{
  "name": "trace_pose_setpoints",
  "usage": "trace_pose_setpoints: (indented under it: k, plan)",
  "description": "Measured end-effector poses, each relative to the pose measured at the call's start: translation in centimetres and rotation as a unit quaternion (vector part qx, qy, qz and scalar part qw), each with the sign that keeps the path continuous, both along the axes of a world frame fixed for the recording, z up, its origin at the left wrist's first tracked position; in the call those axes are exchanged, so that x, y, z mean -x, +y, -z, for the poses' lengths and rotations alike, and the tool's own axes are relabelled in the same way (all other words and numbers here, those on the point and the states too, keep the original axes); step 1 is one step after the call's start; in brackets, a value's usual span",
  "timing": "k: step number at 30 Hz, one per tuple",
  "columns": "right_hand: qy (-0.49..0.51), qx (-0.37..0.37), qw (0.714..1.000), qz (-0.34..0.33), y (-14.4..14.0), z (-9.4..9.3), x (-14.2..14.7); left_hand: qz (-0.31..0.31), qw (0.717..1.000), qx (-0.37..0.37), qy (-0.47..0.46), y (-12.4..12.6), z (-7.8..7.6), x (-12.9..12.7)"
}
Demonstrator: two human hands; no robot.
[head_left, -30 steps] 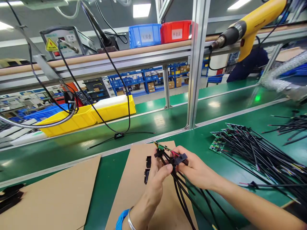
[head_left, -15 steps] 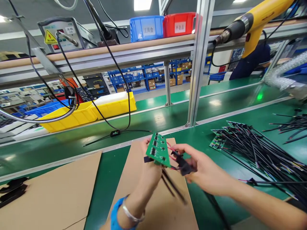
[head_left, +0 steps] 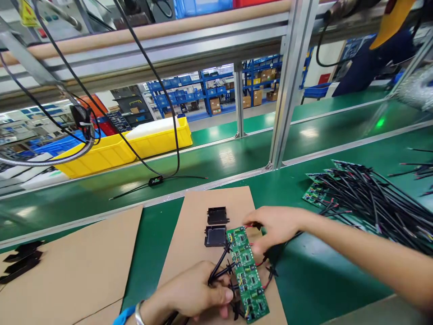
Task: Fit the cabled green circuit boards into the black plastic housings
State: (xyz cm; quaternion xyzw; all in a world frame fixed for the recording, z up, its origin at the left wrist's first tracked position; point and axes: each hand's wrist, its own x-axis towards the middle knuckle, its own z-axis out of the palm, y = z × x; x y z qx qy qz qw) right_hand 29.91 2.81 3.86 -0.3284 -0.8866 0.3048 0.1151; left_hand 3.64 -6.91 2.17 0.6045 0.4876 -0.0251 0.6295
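Note:
A long green circuit board (head_left: 248,273), its components facing up, is held just over a cardboard sheet (head_left: 189,234). My left hand (head_left: 203,289) is closed around black cables (head_left: 219,268) that leave the board's left side. At the upper right of the board, the fingers of my right hand (head_left: 275,228) are closed about a black cable with red wire ends (head_left: 254,225). More red-ended leads hang from that side. Two small black plastic housings (head_left: 216,215) lie open side up on the cardboard beyond the board.
A pile of boards with black cables (head_left: 365,194) lies at right. Another cardboard sheet (head_left: 88,262) with black pieces (head_left: 23,259) is at left. One cabled module (head_left: 155,181) sits behind the metal strip. Yellow bins (head_left: 158,137) stand farther back; a metal post (head_left: 287,90) rises from the bench.
The board has been lowered and turned, so its other face and full length show. My left hand has come nearer and lower. The black housings have come into view; the camera has tilted down.

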Motion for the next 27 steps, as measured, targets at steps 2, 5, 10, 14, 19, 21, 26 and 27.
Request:
trace_pose_setpoints:
  k: [2, 5, 10, 14, 19, 21, 26, 27]
  plan:
    - [0.022, 0.019, 0.999, -0.026, -0.2, 3.3, 2.6, -0.013, 1.0, 0.004, 0.014, 0.1, 2.4, 0.1]
    - [0.019, 0.021, 1.0, -0.008, -0.9, 6.6, 4.2, -0.018, 1.0, -0.005, 0.017, -0.1, 3.9, 0.8]
    - [0.015, 0.021, 1.0, 0.003, -1.3, 6.8, 3.3, -0.036, 0.998, -0.056, 0.003, -0.6, 3.6, 1.2]
    - [-0.031, 0.071, 0.997, -0.01, -1.9, 6.3, 3.5, -0.016, 0.987, -0.16, 0.006, -0.8, 3.2, 0.8]
    - [-0.032, 0.014, 0.999, -0.036, -4.1, 7.0, 3.9, -0.007, 0.984, -0.18, 0.017, -1.1, 3.8, 0.9]
    - [-0.019, -0.001, 0.999, -0.028, -4.6, 6.8, 3.6, -0.01, 0.98, -0.196, 0.008, -1.4, 4.4, 1.0]
    - [-0.086, 0.123, 0.989, 0.005, -5.2, 5.3, 3.3, 0.002, 0.968, -0.248, 0.038, -2.2, 5.8, 1.3]
    - [-0.11, 0.139, 0.984, -0.007, -5.4, 5.1, 3.4, 0.002, 0.967, -0.251, 0.049, -2.3, 6.0, 1.3]
